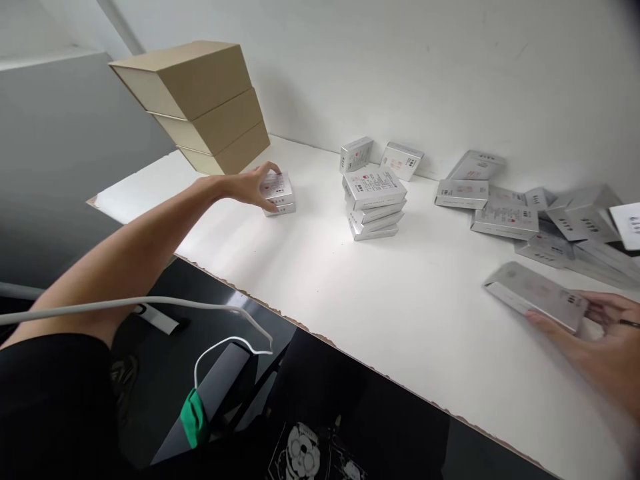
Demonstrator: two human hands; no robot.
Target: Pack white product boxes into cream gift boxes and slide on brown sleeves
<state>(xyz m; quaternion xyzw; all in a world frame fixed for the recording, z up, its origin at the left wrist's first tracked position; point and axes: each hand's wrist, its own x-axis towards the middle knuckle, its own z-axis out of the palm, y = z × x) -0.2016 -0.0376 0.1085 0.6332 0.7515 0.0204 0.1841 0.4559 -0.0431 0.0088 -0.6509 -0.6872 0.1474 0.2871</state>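
My left hand [250, 185] reaches far across the white table [380, 313] and its fingers close over the top of a short stack of small silver boxes [280, 197]. Just right of it stands a taller stack of larger silver boxes [374, 203]. My right hand [600, 343] sits at the right edge, fingers curled on a flat silver box [535, 293] that lies tilted on the table.
Three tan cardboard boxes [210, 110] are stacked at the back left against the wall. Two small silver boxes [380, 158] stand by the wall, and a loose heap of silver boxes [545, 213] covers the right. A white cable [165, 303] hangs below the table's front edge.
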